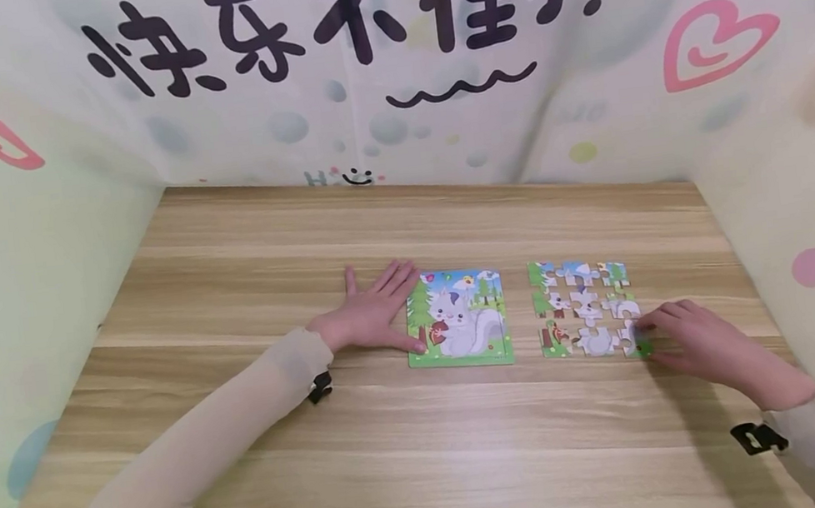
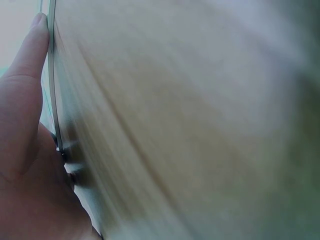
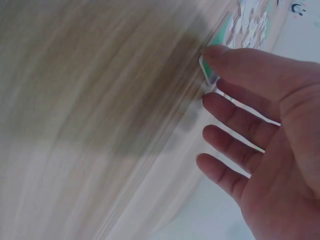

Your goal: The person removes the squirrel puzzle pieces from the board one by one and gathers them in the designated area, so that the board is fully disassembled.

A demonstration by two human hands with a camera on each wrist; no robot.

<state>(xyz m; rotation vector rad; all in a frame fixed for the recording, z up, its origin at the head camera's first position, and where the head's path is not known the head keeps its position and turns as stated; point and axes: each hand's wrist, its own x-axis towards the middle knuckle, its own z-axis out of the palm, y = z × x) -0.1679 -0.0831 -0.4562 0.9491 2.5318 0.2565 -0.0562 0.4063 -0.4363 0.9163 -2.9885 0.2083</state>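
A square picture board (image 1: 466, 323) with a grey-white squirrel holding an acorn lies flat at mid-table in the head view. My left hand (image 1: 369, 313) rests at its left side with fingers spread, the thumb on the lower left edge and fingertips by the upper left corner. To the right lie several loose jigsaw pieces (image 1: 587, 305) of the same picture, set in rows with small gaps. At their lower right corner my right hand (image 1: 712, 345) pinches a green corner piece (image 3: 208, 70) between thumb and index finger. The other fingers curve loosely beside it.
The wooden table (image 1: 430, 452) has a pale printed cloth wall (image 1: 268, 152) along its back, with similar walls at left and right. Dark wrist devices (image 1: 759, 438) sit on both sleeves. The right wall stands close beyond the right hand.
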